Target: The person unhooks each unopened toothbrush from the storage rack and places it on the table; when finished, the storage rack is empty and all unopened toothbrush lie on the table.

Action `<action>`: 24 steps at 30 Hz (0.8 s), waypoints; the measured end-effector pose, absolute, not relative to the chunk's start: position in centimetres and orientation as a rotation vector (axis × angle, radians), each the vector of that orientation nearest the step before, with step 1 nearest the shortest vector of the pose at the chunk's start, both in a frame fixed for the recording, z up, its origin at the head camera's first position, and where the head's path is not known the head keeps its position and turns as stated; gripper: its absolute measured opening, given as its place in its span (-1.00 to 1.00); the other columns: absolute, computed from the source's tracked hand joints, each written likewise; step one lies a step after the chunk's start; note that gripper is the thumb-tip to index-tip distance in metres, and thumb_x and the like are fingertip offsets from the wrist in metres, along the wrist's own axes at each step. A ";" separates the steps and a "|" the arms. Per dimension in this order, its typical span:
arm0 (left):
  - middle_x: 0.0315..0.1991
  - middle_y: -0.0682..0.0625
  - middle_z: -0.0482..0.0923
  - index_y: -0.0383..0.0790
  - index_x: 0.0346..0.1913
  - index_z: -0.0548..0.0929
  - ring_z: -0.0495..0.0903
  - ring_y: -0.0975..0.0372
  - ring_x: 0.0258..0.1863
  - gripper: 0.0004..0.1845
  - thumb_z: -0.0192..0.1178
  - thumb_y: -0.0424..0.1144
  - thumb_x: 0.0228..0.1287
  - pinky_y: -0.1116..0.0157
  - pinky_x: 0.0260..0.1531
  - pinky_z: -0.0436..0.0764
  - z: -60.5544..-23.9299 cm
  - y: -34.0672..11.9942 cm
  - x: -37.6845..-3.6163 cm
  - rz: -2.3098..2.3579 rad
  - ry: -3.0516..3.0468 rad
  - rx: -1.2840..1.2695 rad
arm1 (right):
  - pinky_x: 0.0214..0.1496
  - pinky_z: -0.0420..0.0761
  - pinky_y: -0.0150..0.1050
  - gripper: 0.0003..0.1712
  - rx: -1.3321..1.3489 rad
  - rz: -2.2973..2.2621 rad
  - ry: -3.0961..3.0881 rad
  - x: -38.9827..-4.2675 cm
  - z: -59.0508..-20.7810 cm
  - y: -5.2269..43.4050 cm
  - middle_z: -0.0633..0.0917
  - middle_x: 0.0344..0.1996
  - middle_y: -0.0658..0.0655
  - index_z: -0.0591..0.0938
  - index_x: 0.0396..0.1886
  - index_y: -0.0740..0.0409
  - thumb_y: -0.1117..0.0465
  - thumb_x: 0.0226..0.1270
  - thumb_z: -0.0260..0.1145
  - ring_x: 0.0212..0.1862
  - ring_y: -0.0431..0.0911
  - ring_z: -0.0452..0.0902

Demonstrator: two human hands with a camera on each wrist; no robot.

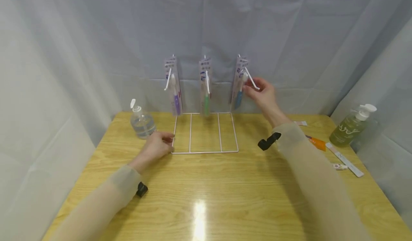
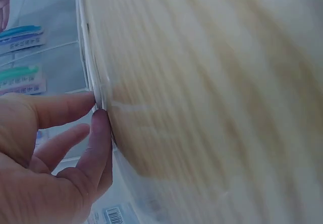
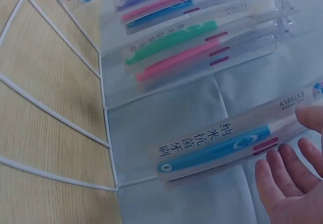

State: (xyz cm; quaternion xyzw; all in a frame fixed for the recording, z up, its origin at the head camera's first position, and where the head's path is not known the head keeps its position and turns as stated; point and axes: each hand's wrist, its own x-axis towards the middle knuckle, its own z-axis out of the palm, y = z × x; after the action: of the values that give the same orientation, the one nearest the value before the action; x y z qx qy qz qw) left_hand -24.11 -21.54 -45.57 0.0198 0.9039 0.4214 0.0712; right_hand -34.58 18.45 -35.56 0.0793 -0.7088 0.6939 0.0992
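Observation:
A white wire display rack stands on the table, with packaged toothbrushes hanging from its three hooks. My left hand pinches the left side of the rack's base wire between thumb and fingertips, close-up in the left wrist view. On the right hook hangs a blue toothbrush pack. My right hand is beside that pack, fingers loosely bent and apart, thumb tip overlapping its edge. Green toothbrush packs hang on the middle hook and purple ones on the left, with pink brushes behind in the right wrist view.
A clear pump bottle stands left of the rack. At the right are a green pump bottle, an orange packet, a long flat strip and a small white tube. Pale curtain hangs behind.

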 end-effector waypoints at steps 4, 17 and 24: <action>0.17 -0.32 0.81 -0.41 0.39 0.70 0.76 -0.06 0.14 -0.35 0.50 -0.46 0.18 -0.04 0.34 0.77 -45.7 -21.5 -24.3 1.233 2.719 0.048 | 0.04 0.82 -0.51 -0.70 0.215 2.069 -2.045 -35.1 -35.6 17.7 0.79 -0.19 -0.22 0.72 -0.13 -0.10 0.44 0.47 0.50 -0.09 -0.32 0.75; 0.20 -0.34 0.82 -0.40 0.32 0.75 0.77 -0.13 0.18 -0.44 0.53 -0.37 0.24 -0.12 0.40 0.72 -45.4 -21.9 -24.5 1.177 2.719 0.084 | -0.12 0.85 -0.49 -0.70 0.247 2.052 -1.891 -34.8 -35.9 16.8 0.78 -0.35 -0.17 0.76 -0.28 0.01 0.54 0.37 0.51 -0.27 -0.36 0.77; 0.16 -0.31 0.84 -0.37 0.31 0.77 0.77 -0.10 0.16 -0.45 0.55 -0.37 0.24 -0.12 0.39 0.72 -45.5 -21.6 -24.7 1.175 2.714 0.080 | -0.23 0.83 -0.51 -0.71 0.256 1.931 -1.848 -34.0 -35.7 17.7 0.83 -0.39 -0.24 0.75 -0.29 0.03 0.54 0.38 0.50 -0.33 -0.41 0.79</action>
State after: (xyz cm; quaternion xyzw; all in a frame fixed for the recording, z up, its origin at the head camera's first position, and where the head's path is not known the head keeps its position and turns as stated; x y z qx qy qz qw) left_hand -24.75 -21.64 -45.54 0.0269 0.9135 0.3955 0.0912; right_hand -33.99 17.73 -35.69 0.0929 -0.6705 0.7005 0.2262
